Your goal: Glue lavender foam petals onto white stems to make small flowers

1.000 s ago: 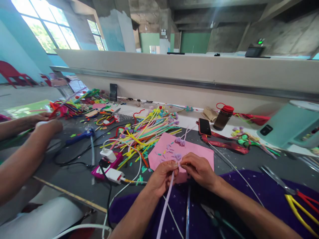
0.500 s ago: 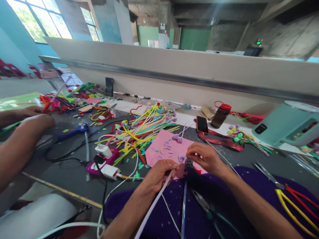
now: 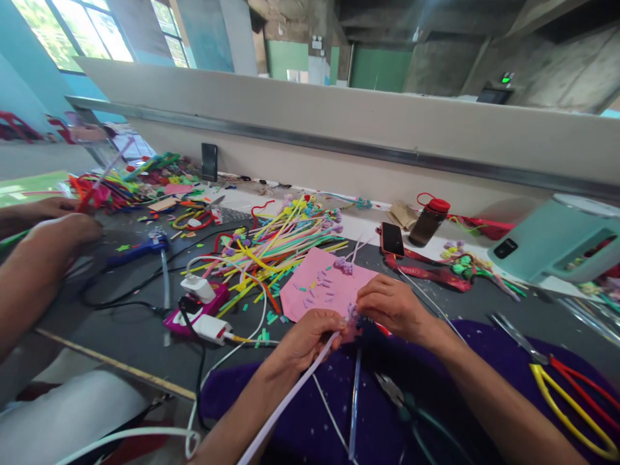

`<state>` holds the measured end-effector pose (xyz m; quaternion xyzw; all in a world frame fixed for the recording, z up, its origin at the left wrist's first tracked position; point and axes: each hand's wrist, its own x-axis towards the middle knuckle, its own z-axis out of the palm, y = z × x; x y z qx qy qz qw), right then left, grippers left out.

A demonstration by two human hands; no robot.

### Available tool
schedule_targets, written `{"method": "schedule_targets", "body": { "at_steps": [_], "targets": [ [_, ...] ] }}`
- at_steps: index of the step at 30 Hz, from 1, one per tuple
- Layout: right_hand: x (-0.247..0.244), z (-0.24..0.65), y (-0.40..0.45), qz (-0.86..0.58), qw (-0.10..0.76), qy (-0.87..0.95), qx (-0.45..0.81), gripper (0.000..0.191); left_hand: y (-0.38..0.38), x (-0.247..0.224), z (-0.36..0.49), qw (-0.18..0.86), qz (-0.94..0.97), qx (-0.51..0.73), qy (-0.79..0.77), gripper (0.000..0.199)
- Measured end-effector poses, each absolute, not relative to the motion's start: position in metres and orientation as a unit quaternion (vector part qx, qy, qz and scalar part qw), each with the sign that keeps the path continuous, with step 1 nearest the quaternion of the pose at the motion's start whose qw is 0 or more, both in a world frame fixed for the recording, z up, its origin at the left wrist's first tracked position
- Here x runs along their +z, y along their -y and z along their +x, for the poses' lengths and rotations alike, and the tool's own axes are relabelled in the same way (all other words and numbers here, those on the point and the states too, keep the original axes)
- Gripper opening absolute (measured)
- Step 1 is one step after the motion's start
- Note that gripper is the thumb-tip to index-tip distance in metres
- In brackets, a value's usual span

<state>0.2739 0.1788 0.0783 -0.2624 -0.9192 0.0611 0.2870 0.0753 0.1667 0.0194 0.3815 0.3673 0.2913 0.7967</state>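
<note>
A pale lilac strip (image 3: 285,405) is pinched in my left hand (image 3: 312,337), and its long end runs down toward the bottom edge. My right hand (image 3: 387,305) is closed at a small lilac curled piece (image 3: 352,312) between the two hands. Just beneath my right hand lies a dark blue glue gun (image 3: 369,332), partly hidden, with a clear glue stick (image 3: 356,403) pointing down. Behind my hands is a pink sheet (image 3: 295,298) bearing small lilac bits and a lilac flower-like piece (image 3: 343,265).
Pliers (image 3: 394,391) lie on purple cloth below; yellow-and-red-handled pliers (image 3: 542,361) are at right. Colourful stems (image 3: 285,239), a power strip (image 3: 220,298), phone (image 3: 392,239), bottle (image 3: 429,223) and teal box (image 3: 542,239) surround the sheet. Another person's hands (image 3: 72,232) work at left.
My right hand has shifted left, closer to my left hand, and the small lilac piece now lies between their fingertips. The view has tilted slightly.
</note>
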Motion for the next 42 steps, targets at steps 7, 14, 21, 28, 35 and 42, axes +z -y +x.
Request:
{"method": "schedule_targets", "body": {
  "at_steps": [7,14,21,28,35,42],
  "targets": [
    [0.082,0.272,-0.177,-0.260,0.283,0.922,0.047,0.013,-0.163,0.028,0.076,0.796,0.388,0.292,-0.362,0.016],
    [0.083,0.271,-0.175,-0.272,0.268,0.923,0.048,0.014,-0.162,0.034,0.076,0.803,0.382,0.282,-0.361,0.014],
    [0.085,0.272,-0.173,-0.284,0.249,0.926,0.021,0.014,-0.164,0.036,0.075,0.805,0.393,0.261,-0.360,0.013],
    [0.083,0.273,-0.173,-0.275,0.241,0.931,0.013,0.012,-0.164,0.037,0.075,0.796,0.422,0.242,-0.359,0.011],
    [0.082,0.272,-0.173,-0.280,0.237,0.930,0.037,0.012,-0.165,0.038,0.074,0.802,0.421,0.235,-0.353,0.010],
    [0.081,0.275,-0.176,-0.275,0.267,0.921,0.069,0.014,-0.165,0.037,0.071,0.832,0.396,0.229,-0.315,0.008]
  ]
}}
